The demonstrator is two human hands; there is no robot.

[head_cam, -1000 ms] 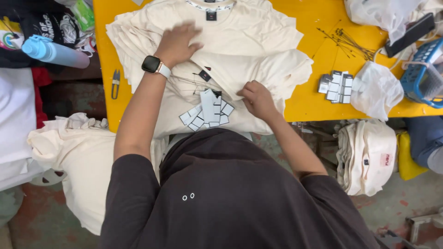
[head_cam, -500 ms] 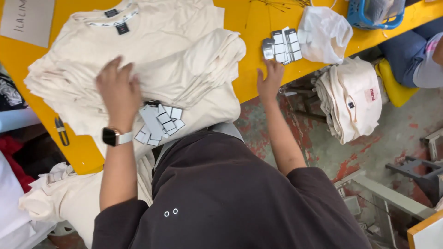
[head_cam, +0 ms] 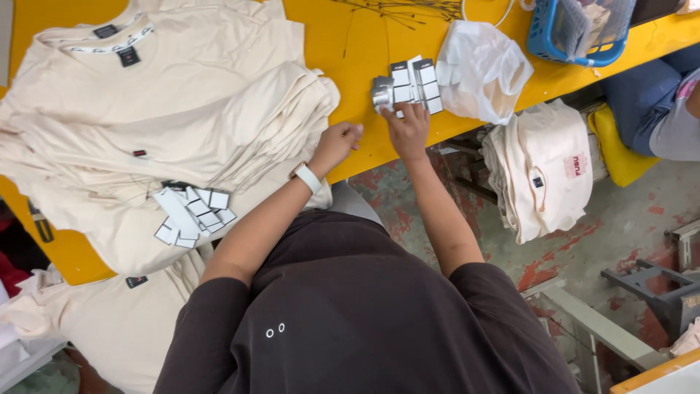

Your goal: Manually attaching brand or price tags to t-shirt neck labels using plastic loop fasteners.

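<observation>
- The right hand (head_cam: 408,130) rests on the yellow table (head_cam: 350,66), its fingers reaching up to a small stack of black-and-white tags (head_cam: 412,86); the fingertips touch the lower edge of the stack, and I cannot tell whether they have actually gripped one.
- The left hand (head_cam: 337,143), with a white watch (head_cam: 308,177) on the wrist, is loosely curled, fingers bent in, at the right edge of the pile of cream T-shirts (head_cam: 160,124); it holds nothing that shows.
- The tags lie on the table just beside a white plastic bag (head_cam: 481,69).
- A second loose heap of tags (head_cam: 191,215) lies on the shirts near the table's front edge.
- A blue basket (head_cam: 576,33) stands behind the bag.
- More folded cream shirts (head_cam: 543,171) sit below the table edge on the right.
</observation>
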